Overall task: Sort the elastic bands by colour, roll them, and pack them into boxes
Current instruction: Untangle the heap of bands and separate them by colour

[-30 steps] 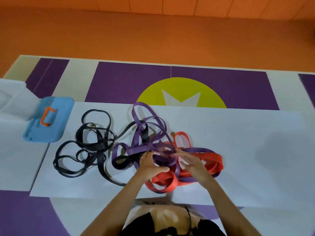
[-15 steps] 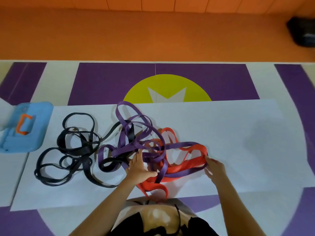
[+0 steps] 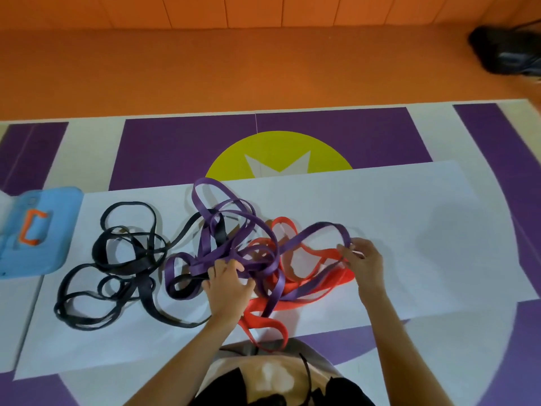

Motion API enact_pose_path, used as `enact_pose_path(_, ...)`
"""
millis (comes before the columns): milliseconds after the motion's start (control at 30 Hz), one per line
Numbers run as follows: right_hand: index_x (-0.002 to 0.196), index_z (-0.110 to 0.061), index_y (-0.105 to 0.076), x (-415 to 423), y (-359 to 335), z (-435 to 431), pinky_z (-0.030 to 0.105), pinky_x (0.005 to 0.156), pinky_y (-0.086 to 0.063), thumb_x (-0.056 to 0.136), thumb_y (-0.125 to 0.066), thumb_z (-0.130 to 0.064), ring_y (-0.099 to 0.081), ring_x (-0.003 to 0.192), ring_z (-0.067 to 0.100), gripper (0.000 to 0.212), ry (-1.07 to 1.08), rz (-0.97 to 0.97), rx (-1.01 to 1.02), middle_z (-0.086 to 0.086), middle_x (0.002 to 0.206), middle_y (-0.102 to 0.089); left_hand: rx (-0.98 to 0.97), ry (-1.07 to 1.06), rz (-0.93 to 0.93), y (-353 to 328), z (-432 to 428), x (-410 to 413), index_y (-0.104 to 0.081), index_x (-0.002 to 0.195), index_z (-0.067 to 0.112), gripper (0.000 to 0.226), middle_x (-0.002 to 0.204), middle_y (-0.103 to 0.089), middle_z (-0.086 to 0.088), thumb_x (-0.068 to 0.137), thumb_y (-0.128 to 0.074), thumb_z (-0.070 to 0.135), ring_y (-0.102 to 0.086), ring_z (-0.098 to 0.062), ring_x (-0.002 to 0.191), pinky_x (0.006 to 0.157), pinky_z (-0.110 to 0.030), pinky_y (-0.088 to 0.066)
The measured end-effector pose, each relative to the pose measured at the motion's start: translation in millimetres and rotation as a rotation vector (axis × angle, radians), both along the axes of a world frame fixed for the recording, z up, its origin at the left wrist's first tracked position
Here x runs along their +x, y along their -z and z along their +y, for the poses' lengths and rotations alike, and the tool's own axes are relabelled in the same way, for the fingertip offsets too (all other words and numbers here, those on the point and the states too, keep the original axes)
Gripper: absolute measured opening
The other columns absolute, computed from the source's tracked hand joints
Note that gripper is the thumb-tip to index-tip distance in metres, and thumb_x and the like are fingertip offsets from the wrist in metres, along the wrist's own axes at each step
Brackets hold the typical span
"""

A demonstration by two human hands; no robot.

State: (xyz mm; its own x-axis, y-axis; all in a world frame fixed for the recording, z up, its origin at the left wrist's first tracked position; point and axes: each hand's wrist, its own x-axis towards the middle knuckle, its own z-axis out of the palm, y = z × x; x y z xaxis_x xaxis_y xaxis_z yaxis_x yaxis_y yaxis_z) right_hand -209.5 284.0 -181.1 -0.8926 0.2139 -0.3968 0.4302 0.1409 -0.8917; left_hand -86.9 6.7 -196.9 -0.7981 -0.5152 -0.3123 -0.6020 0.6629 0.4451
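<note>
A tangle of elastic bands lies on a white sheet (image 3: 395,206). Black bands (image 3: 126,259) spread at the left, purple bands (image 3: 231,227) loop through the middle, and red bands (image 3: 307,276) lie at the right and trail toward me. My left hand (image 3: 228,285) presses on the purple tangle, fingers curled into it. My right hand (image 3: 363,262) pinches the end of a purple band loop (image 3: 336,230), lifted over the red ones at the heap's right edge.
A blue box (image 3: 38,230) with an orange handle sits at the left edge of the sheet. The floor mat is purple with a yellow circle (image 3: 278,153). A dark bag (image 3: 506,51) lies on the orange floor, far right.
My right hand has left the centre of the heap and moved right, drawing a purple loop out over the red bands. The left hand stays on the tangle. The view has shifted rightward.
</note>
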Motion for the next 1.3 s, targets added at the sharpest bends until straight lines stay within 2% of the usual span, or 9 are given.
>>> enact_pose_path(100,0.107,-0.015,-0.071,5,-13,-16,0.032,0.066,-0.064,0.084,-0.086,0.000,-0.076,0.076,0.021,0.031,-0.230,0.010,-0.143,0.006,0.085,-0.075,0.363,0.054,-0.039,1,8,-10,-0.064,0.096,0.019,0.009,0.092,-0.073,0.003,0.093,-0.071,0.024,-0.070,-0.021,0.095,0.082,-0.034,-0.056)
enact_pose_path(233,0.124,-0.017,-0.065,15,-13,-26,0.047,0.073,-0.066,0.086,-0.087,-0.004,-0.077,0.098,0.033,0.046,-0.403,-0.147,-0.187,0.020,0.106,-0.075,0.594,0.286,-0.317,17,33,-4,-0.063,0.125,0.015,0.040,0.116,-0.074,0.001,0.092,-0.076,0.033,-0.068,-0.019,0.110,0.096,-0.034,-0.051)
enact_pose_path(333,0.126,-0.018,-0.063,22,-3,-24,0.051,0.082,-0.066,0.087,-0.086,-0.011,-0.078,0.100,0.034,0.045,-0.468,-0.231,-0.082,0.018,0.111,-0.075,0.559,0.295,-0.210,28,40,2,-0.068,0.112,0.011,0.026,0.108,-0.075,-0.004,0.091,-0.080,0.022,-0.070,-0.022,0.104,0.094,-0.037,-0.054)
enact_pose_path(467,0.112,-0.020,-0.070,27,6,-20,0.056,0.095,-0.061,0.096,-0.074,-0.003,-0.078,0.097,0.035,0.024,-0.508,-0.167,0.018,0.012,0.103,-0.079,0.857,-0.019,-0.031,13,23,-4,-0.057,0.097,0.008,0.016,0.091,-0.072,-0.008,0.097,-0.072,0.004,-0.069,-0.017,0.087,0.086,-0.027,-0.052)
enact_pose_path(600,0.107,-0.018,-0.075,25,5,-30,0.032,0.090,-0.058,0.092,-0.072,0.006,-0.074,0.107,0.032,0.028,-0.582,-0.090,0.090,-0.002,0.102,-0.078,1.095,-0.374,0.225,-21,-19,-2,-0.055,0.088,0.005,0.015,0.072,-0.067,-0.012,0.101,-0.057,-0.003,-0.064,-0.023,0.069,0.069,-0.032,-0.052)
enact_pose_path(833,0.092,-0.033,-0.076,10,-2,-69,0.010,0.074,-0.043,0.087,-0.082,-0.007,-0.065,0.089,0.011,0.027,-0.689,0.031,0.287,-0.008,0.099,-0.066,1.164,-0.533,0.588,-72,-74,-4,-0.059,0.087,0.015,0.016,0.073,-0.061,-0.003,0.102,-0.061,0.008,-0.061,-0.017,0.068,0.073,-0.030,-0.053)
enact_pose_path(1000,0.090,-0.015,-0.073,4,-16,-94,0.032,0.064,-0.040,0.086,-0.081,-0.001,-0.046,0.064,0.018,0.016,-0.743,0.132,0.219,0.002,0.069,-0.051,1.056,-0.430,0.652,-93,-84,-3,-0.061,0.090,0.011,0.014,0.083,-0.072,-0.006,0.097,-0.069,0.002,-0.070,-0.017,0.077,0.075,-0.024,-0.058)
enact_pose_path(1133,0.085,-0.024,-0.073,8,-35,-115,0.029,0.065,-0.060,0.093,-0.077,0.000,-0.068,0.076,0.016,0.026,-0.701,0.075,-0.088,0.005,0.078,-0.068,0.864,-0.207,0.485,-97,-86,-6,-0.067,0.096,0.007,0.008,0.090,-0.075,-0.007,0.095,-0.075,0.006,-0.073,-0.014,0.085,0.078,-0.021,-0.055)
enact_pose_path(1300,0.110,-0.005,-0.072,7,-49,-131,0.038,0.081,-0.066,0.105,-0.065,-0.010,-0.077,0.100,0.028,0.011,-0.660,0.062,-0.253,0.013,0.100,-0.079,0.618,-0.017,-0.048,-79,-81,-3,-0.061,0.116,0.015,0.035,0.104,-0.076,-0.006,0.087,-0.079,0.015,-0.072,-0.019,0.096,0.098,-0.050,-0.056)
